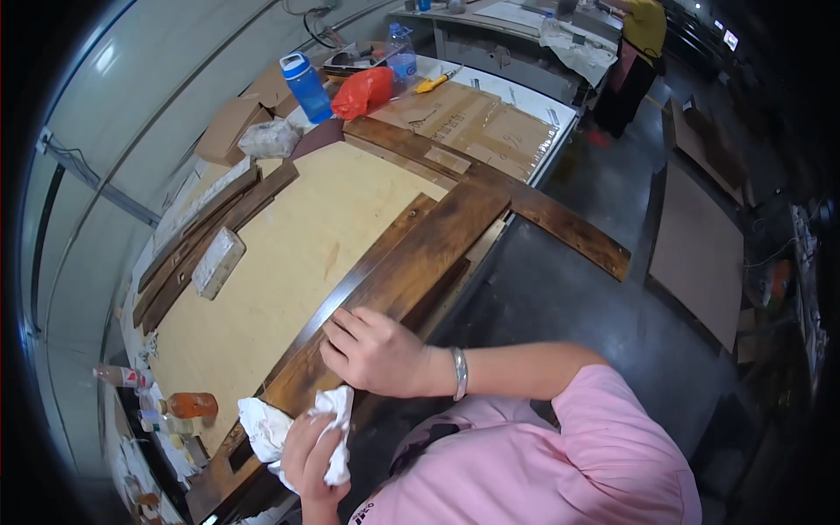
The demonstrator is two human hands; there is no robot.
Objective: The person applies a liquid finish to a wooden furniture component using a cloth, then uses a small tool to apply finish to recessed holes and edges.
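A long brown wooden board (411, 249) with a glossy stained face runs diagonally across the worktable. At its near end, my left hand (313, 459) is closed around a crumpled white cloth (267, 429), which touches the board. Further up the board, my right hand (376, 352), with a silver bracelet on the wrist, rests on the wood with curled fingers. Its fingertips press together near the board's left edge; what they hold, if anything, is hidden. Another brown board (569, 227) crosses the far end of the long one.
A pale plywood sheet (289, 245) covers the table, with dark wood strips (210, 232) and a wrapped block (219, 262) at left. An orange bottle (192, 404) lies nearby. Beyond are a blue bottle (306, 87), red bag (363, 92) and cardboard (477, 127). A person (643, 44) stands far right.
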